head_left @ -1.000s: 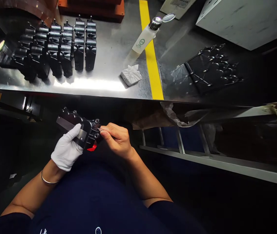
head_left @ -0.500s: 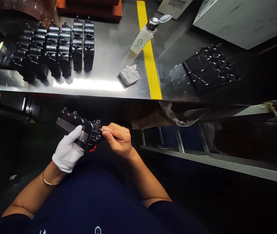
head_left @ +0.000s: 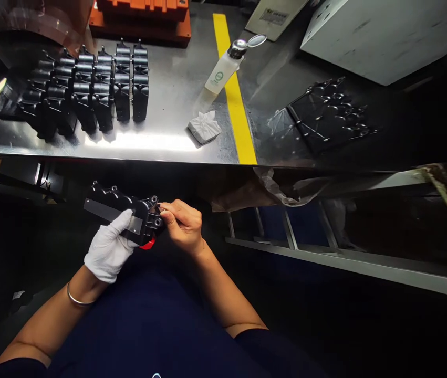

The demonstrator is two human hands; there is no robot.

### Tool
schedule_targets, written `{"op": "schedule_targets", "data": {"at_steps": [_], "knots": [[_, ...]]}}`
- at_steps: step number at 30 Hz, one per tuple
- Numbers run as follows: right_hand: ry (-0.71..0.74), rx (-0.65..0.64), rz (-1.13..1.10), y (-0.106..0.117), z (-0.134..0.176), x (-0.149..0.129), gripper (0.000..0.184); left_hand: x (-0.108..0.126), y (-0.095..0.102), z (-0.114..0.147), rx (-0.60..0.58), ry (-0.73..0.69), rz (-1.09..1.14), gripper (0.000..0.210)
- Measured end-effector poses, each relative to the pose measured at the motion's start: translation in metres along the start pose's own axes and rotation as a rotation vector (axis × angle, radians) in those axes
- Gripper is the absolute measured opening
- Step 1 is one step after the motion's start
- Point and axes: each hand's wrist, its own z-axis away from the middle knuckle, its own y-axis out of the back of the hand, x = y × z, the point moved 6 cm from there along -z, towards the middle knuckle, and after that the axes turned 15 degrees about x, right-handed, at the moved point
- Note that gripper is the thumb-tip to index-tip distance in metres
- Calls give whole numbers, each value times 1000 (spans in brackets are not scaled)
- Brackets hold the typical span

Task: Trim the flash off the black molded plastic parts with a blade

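Note:
My left hand (head_left: 108, 249), in a white glove, is closed around a black moulded plastic housing (head_left: 128, 202) in front of my body. The housing has scalloped edges, ringed screw holes and a flat strip along its face. Something red (head_left: 148, 243) shows at its lower edge. My bare right hand (head_left: 184, 223) pinches at the housing's right end, thumb and forefinger pressed together. A tiny light-coloured tip shows between those fingers, too small to name.
On the metal bench (head_left: 172, 94) stand rows of black housings (head_left: 85, 94), a bottle with a flip cap (head_left: 223, 68) and folded white tissue (head_left: 204, 127). More black parts (head_left: 321, 113) lie right of the yellow tape (head_left: 237, 110). A metal frame (head_left: 349, 260) is below, right.
The housing and both hands sit slightly further left in view. The pinched tip shows less than before, and more of the red piece is visible. The bench has shifted slightly down.

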Motion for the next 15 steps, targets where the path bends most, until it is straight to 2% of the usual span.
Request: {"op": "schedule_targets", "data": {"at_steps": [5, 9, 12, 15], "knots": [[-98, 45, -21, -14, 9, 12, 22, 4, 0, -8, 38, 25, -19, 36], [-380, 128, 91, -12, 15, 54, 33, 1, 13, 0, 144, 143, 17, 36], [-521, 184, 124, 0, 18, 70, 41, 10, 23, 3, 135, -13, -32, 32], [-483, 40, 34, 2, 15, 48, 34, 20, 22, -4, 27, -194, -136, 18]]}}
